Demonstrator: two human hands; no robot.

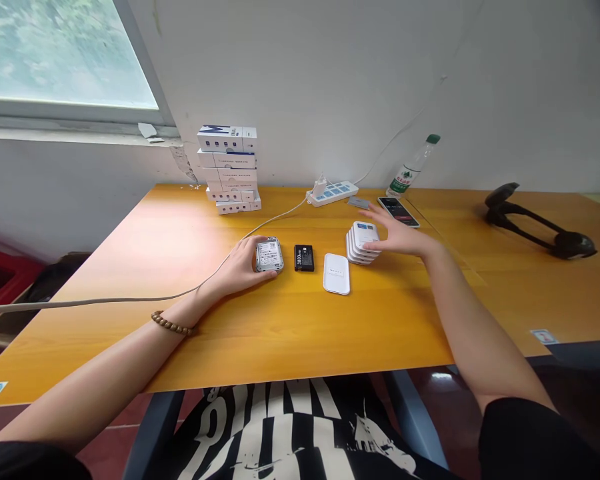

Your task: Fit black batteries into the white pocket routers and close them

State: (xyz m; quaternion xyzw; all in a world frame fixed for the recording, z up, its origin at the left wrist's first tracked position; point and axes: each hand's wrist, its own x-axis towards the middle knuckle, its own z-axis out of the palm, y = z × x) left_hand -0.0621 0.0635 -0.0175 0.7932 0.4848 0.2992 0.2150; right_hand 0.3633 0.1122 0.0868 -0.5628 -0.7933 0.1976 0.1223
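Note:
My left hand point(239, 267) rests on the table, its fingers and thumb around the edges of a small white electronic device point(269, 255). The device has no back cover on, and a printed label shows inside. To its right lies a black battery point(304, 258) marked 3000, and beside that a white back cover point(337, 274). Farther right stands a stack of several white devices point(364, 243). My right hand point(399, 233) is over the right side of this stack with fingers spread; its thumb is at the stack's edge, and whether it touches I cannot tell.
White boxes point(233, 172) are piled by the wall. A power strip point(333, 193) with a plugged-in charger, a grey card point(359, 202), a phone point(399, 212) and a water bottle point(413, 167) are at the back. A black stand point(535, 223) is at right. A cable point(130, 300) crosses my left wrist.

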